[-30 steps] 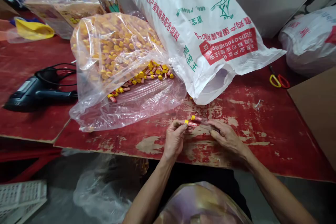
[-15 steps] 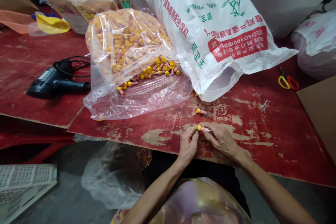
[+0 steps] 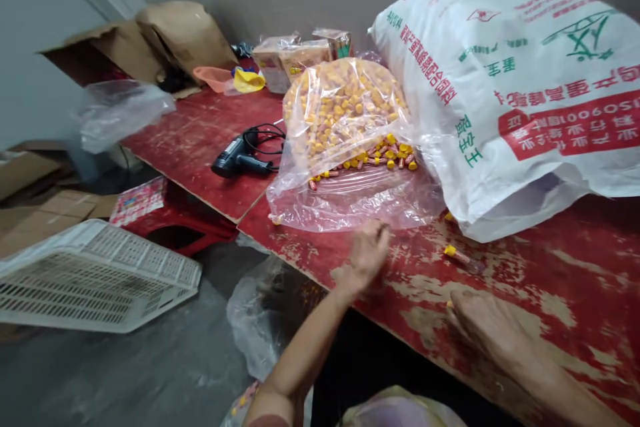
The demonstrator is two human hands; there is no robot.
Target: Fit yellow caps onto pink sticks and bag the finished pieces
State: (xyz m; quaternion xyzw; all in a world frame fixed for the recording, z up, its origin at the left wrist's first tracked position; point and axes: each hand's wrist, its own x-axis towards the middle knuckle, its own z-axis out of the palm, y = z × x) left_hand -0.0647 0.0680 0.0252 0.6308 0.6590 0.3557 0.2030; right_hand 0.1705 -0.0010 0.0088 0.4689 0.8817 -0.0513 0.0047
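Note:
My left hand (image 3: 369, 253) is at the near edge of a clear plastic bag (image 3: 320, 207), its fingers curled in. Motion blurs it, and whatever it may hold is hidden. My right hand (image 3: 485, 320) rests low over the table with closed fingers. A bit of yellow cap (image 3: 449, 305) peeks out at its fingertips, the rest of that small tube being covered by the hand. Just beyond lies another yellow-capped tube (image 3: 457, 254) with pinkish contents. Many more capped tubes (image 3: 390, 153) fill the bag and spill toward its mouth.
A large white printed sack (image 3: 480, 87) stands at right on the worn red table (image 3: 200, 140). Left of the bag lies a heat gun (image 3: 240, 159) with its cord. Wrapped packs (image 3: 300, 60) and a cardboard box (image 3: 145, 47) sit behind. A white crate (image 3: 110, 273) is at lower left.
My view has swung left. My left hand has left the right hand and moved toward the bag's edge. The tube stays with my right hand, now mostly covered.

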